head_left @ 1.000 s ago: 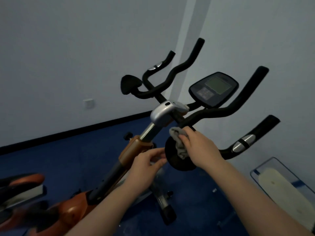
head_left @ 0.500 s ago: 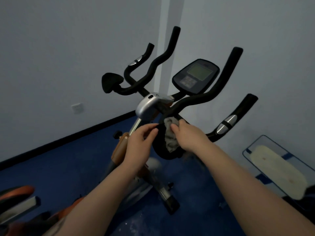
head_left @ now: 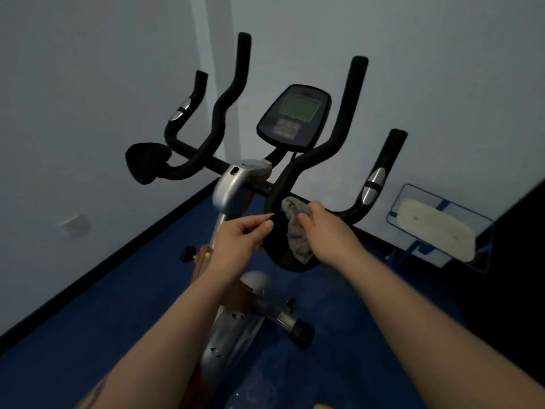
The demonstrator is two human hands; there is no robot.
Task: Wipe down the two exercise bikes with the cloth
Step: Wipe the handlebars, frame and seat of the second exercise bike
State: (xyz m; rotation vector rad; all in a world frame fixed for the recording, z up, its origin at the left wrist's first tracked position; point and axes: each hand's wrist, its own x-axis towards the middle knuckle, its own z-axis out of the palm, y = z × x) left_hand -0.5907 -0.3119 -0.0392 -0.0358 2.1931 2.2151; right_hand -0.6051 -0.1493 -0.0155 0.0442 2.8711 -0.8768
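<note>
The right hand (head_left: 327,231) gripped the grey cloth (head_left: 296,231) against the bike's (head_left: 236,187) black pad (head_left: 280,255); at nine o'clock, the left hand (head_left: 239,240) pinched the pad's edge.

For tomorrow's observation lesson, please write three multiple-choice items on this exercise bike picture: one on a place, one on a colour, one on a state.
1. Where is the cloth?
A. on the floor
B. pressed on the round black pad below the handlebars
C. draped over the console

2. What colour is the floor?
A. blue
B. red
C. green

3. What is the left hand doing?
A. gripping a handlebar
B. holding the cloth
C. pinching the pad's edge

Answers:
1 B: the right hand presses the grey cloth against the pad.
2 A: the floor is dark blue.
3 C: the left hand has its fingers at the pad's left edge, with no cloth in it.
</note>
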